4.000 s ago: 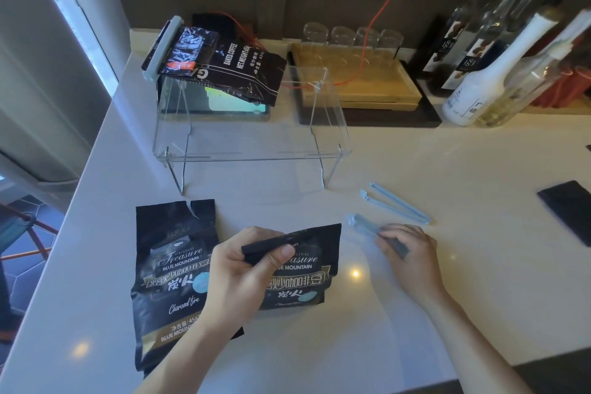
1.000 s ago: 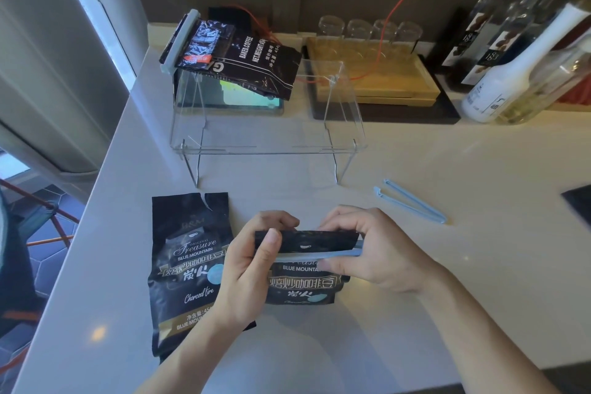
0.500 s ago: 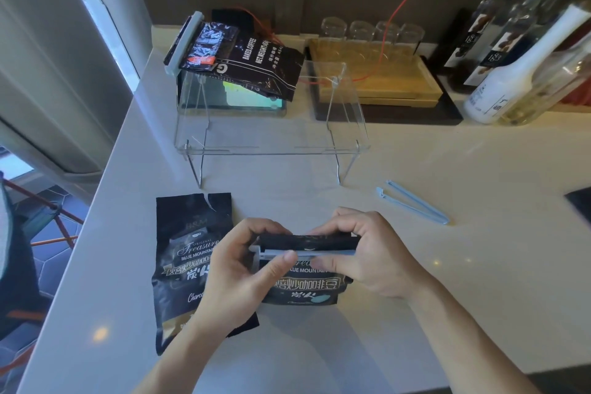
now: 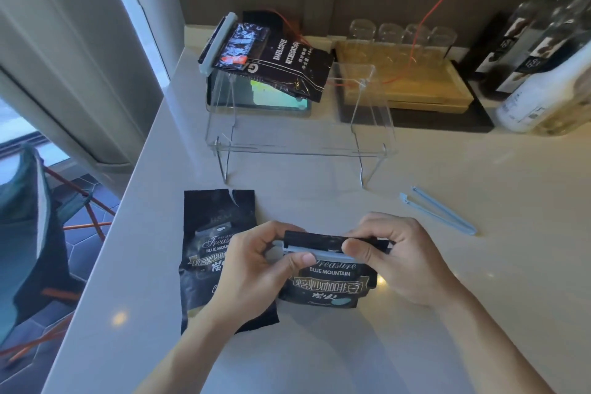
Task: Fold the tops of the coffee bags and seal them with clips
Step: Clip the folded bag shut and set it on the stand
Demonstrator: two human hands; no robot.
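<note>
folded black coffee bag [image 4: 326, 285], blue clip [image 4: 326, 255] across top

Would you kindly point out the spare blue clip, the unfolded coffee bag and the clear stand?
spare blue clip [image 4: 439, 212], head view, middle of its two arms.
unfolded coffee bag [image 4: 211, 233], head view, upper front panel.
clear stand [image 4: 297, 150], head view, front edge of its shelf.

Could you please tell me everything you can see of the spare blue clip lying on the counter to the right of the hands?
The spare blue clip is a long, slim bag clip of pale blue plastic, as it looks. Its two thin arms join at the near right end and spread slightly apart toward the far left end, so it lies open. It rests flat and diagonal on the pale counter, right of the clear acrylic stand. Nothing but the counter touches it; neither hand is on it.
</note>
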